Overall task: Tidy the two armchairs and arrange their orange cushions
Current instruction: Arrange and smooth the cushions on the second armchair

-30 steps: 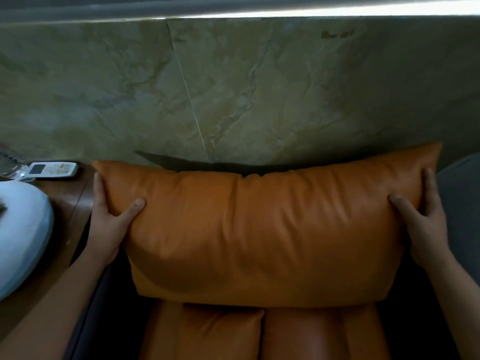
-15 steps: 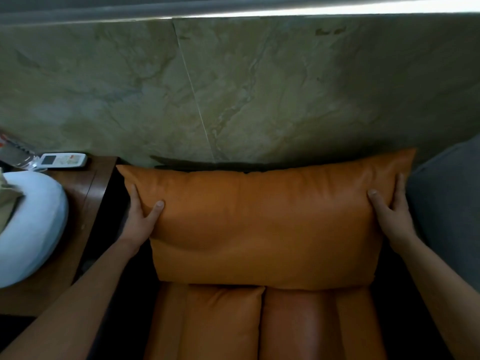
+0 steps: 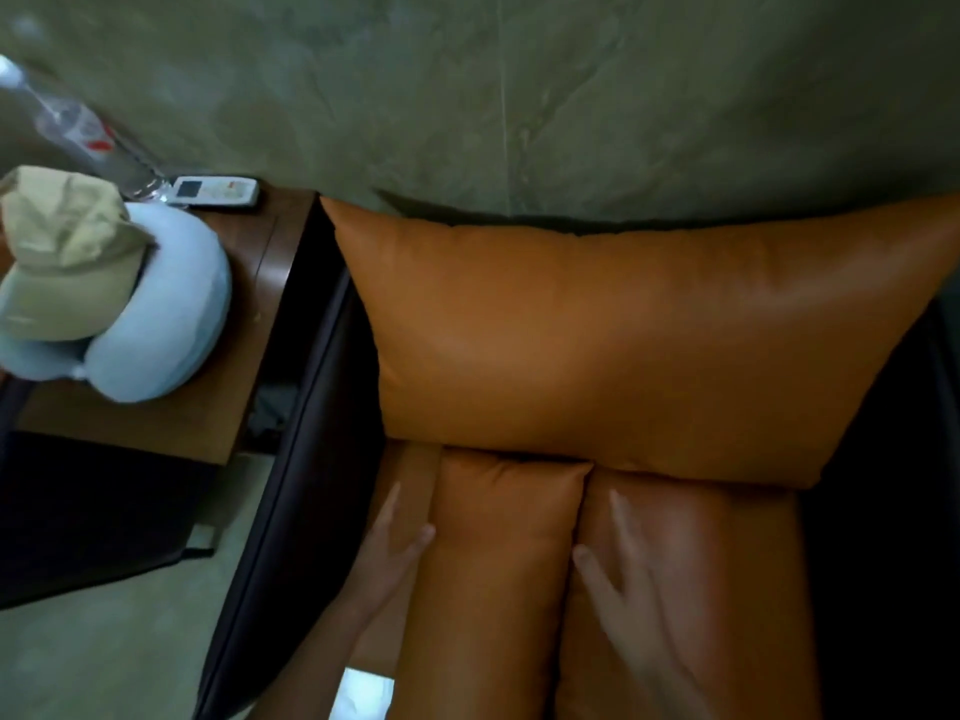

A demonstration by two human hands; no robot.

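A wide orange back cushion (image 3: 634, 340) stands across the back of a dark armchair (image 3: 306, 459), leaning against the wall. Below it lie two orange seat cushions side by side, a left one (image 3: 493, 574) and a right one (image 3: 717, 579). My left hand (image 3: 395, 543) lies with straight fingers along the outer left edge of the left seat cushion. My right hand (image 3: 623, 579) rests flat, fingers spread, near the seam between the two seat cushions. Both hands are blurred by motion.
A wooden side table (image 3: 218, 356) stands left of the armchair. On it sit a pale blue neck pillow (image 3: 166, 324) with a beige cap (image 3: 67, 252), a white remote (image 3: 215, 191) and a clear plastic bottle (image 3: 78, 122). A green marble wall (image 3: 519, 96) is behind.
Both hands let go of the back cushion's ends and came down onto the seat cushions. The back cushion now stands against the wall. The view has shifted to the right.
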